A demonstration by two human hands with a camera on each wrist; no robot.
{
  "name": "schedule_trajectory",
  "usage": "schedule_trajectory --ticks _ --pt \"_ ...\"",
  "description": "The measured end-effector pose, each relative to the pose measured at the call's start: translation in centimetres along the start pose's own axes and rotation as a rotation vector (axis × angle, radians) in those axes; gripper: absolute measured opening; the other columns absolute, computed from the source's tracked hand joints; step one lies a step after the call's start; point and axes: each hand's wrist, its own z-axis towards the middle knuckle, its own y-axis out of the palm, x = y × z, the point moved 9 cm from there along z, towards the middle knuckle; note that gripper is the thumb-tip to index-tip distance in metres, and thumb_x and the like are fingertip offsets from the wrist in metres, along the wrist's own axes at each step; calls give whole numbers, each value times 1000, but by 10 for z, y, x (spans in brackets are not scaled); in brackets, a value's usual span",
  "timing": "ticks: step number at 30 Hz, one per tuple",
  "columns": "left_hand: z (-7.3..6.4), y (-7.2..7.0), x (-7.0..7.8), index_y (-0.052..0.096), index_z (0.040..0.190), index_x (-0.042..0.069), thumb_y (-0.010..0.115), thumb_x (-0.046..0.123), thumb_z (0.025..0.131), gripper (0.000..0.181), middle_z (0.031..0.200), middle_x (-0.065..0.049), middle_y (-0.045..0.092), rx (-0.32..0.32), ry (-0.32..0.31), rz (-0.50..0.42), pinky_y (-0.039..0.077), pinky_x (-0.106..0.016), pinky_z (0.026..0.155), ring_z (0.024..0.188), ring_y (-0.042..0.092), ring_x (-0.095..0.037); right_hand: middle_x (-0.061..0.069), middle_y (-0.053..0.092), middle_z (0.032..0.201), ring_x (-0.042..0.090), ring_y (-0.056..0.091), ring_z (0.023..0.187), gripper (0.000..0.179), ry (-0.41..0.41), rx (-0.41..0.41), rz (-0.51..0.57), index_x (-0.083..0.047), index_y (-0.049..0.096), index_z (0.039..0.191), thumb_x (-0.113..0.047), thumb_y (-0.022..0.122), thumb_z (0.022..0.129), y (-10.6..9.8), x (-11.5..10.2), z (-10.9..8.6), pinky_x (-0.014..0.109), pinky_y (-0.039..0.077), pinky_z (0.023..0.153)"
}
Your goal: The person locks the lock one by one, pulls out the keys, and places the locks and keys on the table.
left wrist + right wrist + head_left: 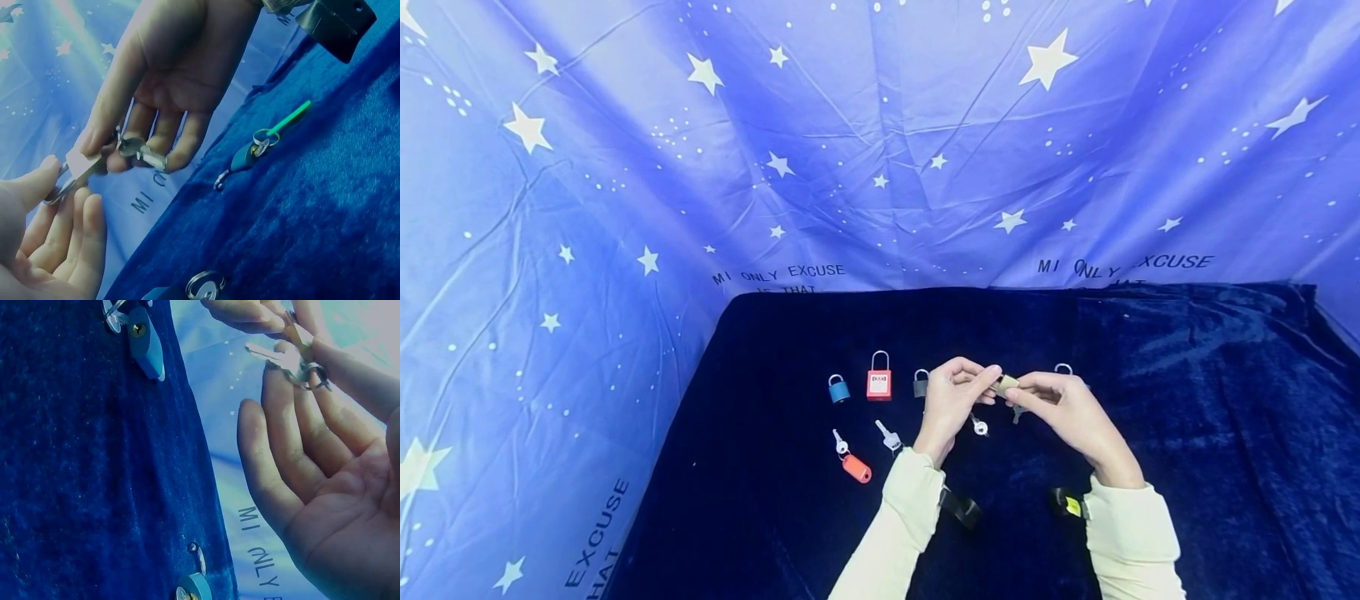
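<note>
A small brass padlock (1005, 384) is held up between both hands above the dark blue cloth. My left hand (953, 404) grips it at the shackle end, thumb against fingers; the shackle (56, 192) shows in the left wrist view. My right hand (1071, 412) pinches at the opposite, keyhole end, where the thumb and fingertips hide the key they hold. From a ring (315, 376) there, a second silver key (269, 355) dangles beneath the right fingers. In the left wrist view this loose key (150, 156) hangs in front of the right hand's curled fingers.
On the velvet cloth (760, 517) stand a blue padlock (838, 389), a red padlock (879, 385) and a grey padlock (921, 384). Another padlock's shackle (1063, 367) shows behind the right hand. Nearer lie silver keys (888, 436), one with an orange tag (856, 468). A starry curtain (880, 125) hangs behind.
</note>
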Motion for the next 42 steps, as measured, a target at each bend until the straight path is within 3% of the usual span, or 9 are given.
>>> schedule_trajectory --ticks 6,9,14,17,30,42 --pt "1 9 -1 64 102 -16 60 11 99 28 89 -30 70 -133 -15 38 59 -22 60 63 65 -10 19 73 91 22 72 82 27 1 22 100 3 70 105 -23 63 99 -2 1 2 24 57 74" --pt "1 11 1 65 106 -16 57 13 101 31 94 -35 68 -178 -8 69 60 -24 63 66 66 -13 18 72 89 20 72 80 28 7 45 123 5 70 104 -22 62 99 -5 3 2 24 58 72" --pt "0 13 6 67 107 -15 57 14 101 31 91 -36 68 -200 33 101 62 -28 65 75 67 -48 5 72 81 14 71 75 27 10 87 162 8 69 104 -18 63 99 -10 3 2 22 58 70" --pt "-1 13 9 68 106 -15 58 13 101 30 89 -37 68 -192 63 101 62 -30 64 80 62 -60 2 72 80 12 71 74 26 3 101 169 9 69 104 -16 64 98 -11 2 2 19 57 69" --pt "-3 17 19 68 104 -18 58 9 100 29 80 -36 68 -173 184 155 60 -25 58 68 65 -55 -1 71 71 17 70 70 28 22 136 136 7 72 97 -20 66 97 -15 7 2 19 55 69" --pt "-9 23 28 66 106 -20 55 0 99 23 80 -37 67 -194 232 186 61 -45 59 65 67 -52 -1 72 72 20 71 71 29 34 123 146 7 72 100 -20 65 97 -15 7 2 17 54 71"
